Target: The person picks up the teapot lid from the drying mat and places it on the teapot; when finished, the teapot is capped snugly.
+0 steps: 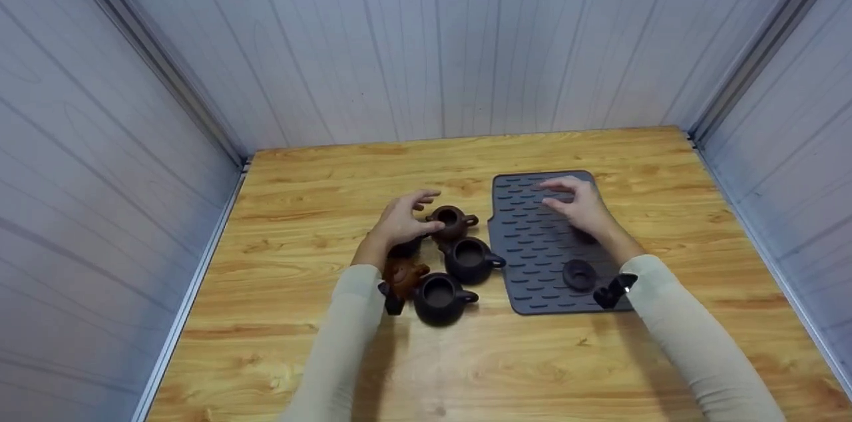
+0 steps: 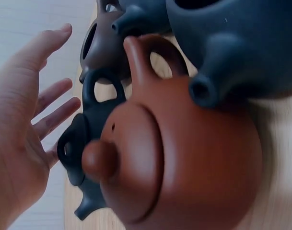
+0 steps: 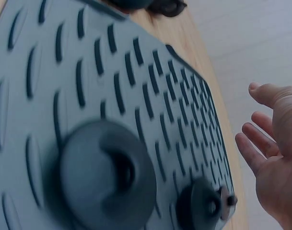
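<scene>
My left hand (image 1: 403, 219), fingers spread and holding nothing, hovers beside a small brown lidless teapot (image 1: 452, 225). Below it, a dark teapot (image 2: 100, 108) with its lid on is partly hidden in the head view. A reddish-brown lidded teapot (image 2: 208, 158) fills much of the left wrist view. Two dark lidless teapots, one in the middle (image 1: 459, 269) and one in front (image 1: 436, 312), stand with handles to the right. Above the grey ridged mat (image 1: 526, 229), my right hand (image 1: 582, 206) is empty with loosely bent fingers. A round dark lid (image 1: 579, 274) lies on the mat.
Beyond that lid, a second dark lid (image 3: 198, 206) and a small brownish one (image 3: 226, 203) sit on the mat, mostly hidden by the right arm in the head view. White panel walls (image 1: 466, 42) enclose the wooden table (image 1: 299, 209) at the back and both sides.
</scene>
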{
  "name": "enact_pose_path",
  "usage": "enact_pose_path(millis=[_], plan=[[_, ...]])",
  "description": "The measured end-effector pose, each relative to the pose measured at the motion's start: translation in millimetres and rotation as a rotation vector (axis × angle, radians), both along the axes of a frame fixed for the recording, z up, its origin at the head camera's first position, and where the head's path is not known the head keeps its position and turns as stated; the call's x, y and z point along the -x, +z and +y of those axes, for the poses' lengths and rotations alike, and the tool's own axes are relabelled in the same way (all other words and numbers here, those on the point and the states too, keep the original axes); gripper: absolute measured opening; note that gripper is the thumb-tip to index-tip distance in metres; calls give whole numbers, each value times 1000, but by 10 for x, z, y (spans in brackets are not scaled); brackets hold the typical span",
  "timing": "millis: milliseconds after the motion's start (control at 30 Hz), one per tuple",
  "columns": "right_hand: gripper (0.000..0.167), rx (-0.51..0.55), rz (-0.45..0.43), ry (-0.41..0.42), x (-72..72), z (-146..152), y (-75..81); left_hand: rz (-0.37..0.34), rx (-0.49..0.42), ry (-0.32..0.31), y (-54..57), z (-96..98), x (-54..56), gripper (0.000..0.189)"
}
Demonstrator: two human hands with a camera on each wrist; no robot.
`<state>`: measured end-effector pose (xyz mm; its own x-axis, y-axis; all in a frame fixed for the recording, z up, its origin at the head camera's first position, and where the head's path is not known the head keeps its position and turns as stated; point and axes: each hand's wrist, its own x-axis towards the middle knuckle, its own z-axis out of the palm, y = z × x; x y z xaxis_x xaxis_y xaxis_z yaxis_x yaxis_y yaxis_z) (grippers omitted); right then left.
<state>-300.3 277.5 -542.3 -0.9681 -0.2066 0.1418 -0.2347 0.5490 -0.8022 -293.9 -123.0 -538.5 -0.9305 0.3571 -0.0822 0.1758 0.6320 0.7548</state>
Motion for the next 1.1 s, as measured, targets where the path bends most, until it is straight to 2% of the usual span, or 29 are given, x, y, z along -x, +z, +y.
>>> enact_pose_path(millis=[200,333,533,700,933,1100], plan=[[36,-48,-29,-65,27,179,-49,-9,43,-19,-68,40,30,67],[37,-55,-59,-92,46,284,-66,-5,60,-7,-94,40,32,65],[40,-36,-117,-127,49,449,-72,-37,76,11,-97,76,45,57],[42,-55,-122,-128,68,577,-91,-64,78,32,-90,102,41,54],[48,-79,-189,-122,49,751,-143,-77,67,33,-88,144,39,54],[46,-47,-200,-94,30,852,-217,-73,71,26,-114,171,54,55]])
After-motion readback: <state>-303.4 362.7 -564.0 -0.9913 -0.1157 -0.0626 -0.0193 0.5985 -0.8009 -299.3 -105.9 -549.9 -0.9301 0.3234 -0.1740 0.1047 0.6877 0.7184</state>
